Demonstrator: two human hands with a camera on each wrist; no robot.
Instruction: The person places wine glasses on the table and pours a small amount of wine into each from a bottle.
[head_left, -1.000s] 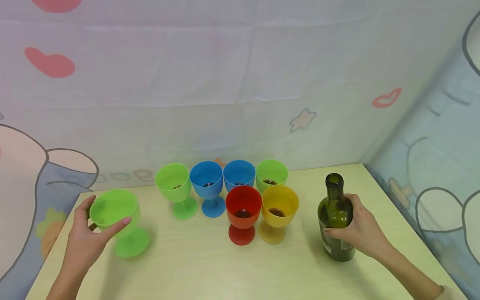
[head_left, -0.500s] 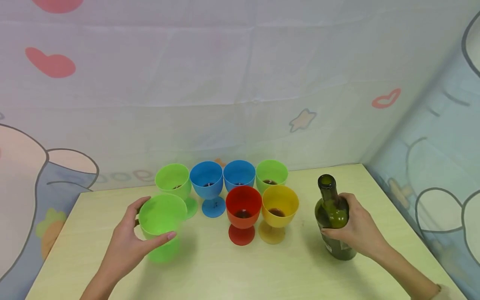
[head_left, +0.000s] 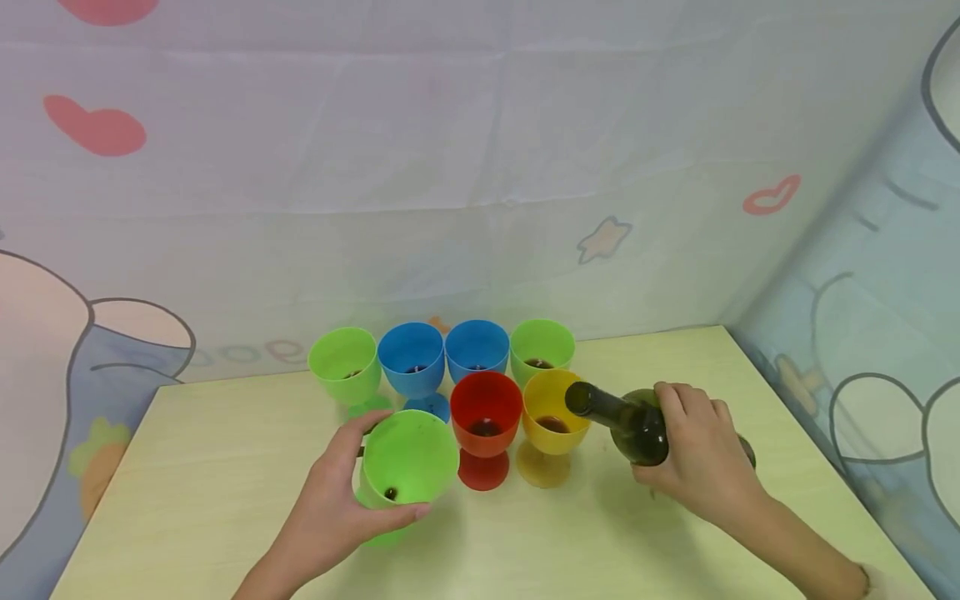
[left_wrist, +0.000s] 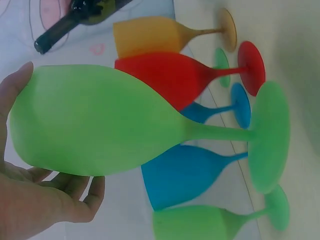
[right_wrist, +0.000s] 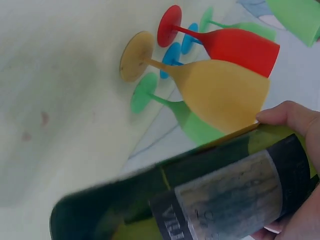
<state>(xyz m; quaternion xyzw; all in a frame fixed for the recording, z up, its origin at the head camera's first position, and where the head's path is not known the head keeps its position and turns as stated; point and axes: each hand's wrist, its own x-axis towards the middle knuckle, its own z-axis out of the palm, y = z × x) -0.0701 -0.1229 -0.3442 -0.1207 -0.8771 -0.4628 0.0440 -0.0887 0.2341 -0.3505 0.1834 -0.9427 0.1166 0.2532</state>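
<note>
My left hand (head_left: 322,508) grips the bowl of a light green goblet (head_left: 412,454), fingers on its far left side and thumb along the near side. A small dark spot shows inside the bowl. In the left wrist view this goblet (left_wrist: 100,120) overlaps the others behind it. My right hand (head_left: 701,454) holds a dark green wine bottle (head_left: 643,427) round its body. The bottle tilts far over, its mouth pointing left and overlapping the yellow goblet (head_left: 557,400) in the head view. Its label (right_wrist: 225,192) faces the right wrist camera.
Beside the yellow goblet stands a red one (head_left: 486,408). Behind them are two blue goblets (head_left: 411,354) and two green goblets (head_left: 542,342), with dark liquid in their bowls. A printed cloth (head_left: 375,167) hangs behind the pale table (head_left: 180,467).
My left hand has carried the green goblet rightward from the table's left side to the middle. My right hand has tipped the bottle from upright toward the left.
</note>
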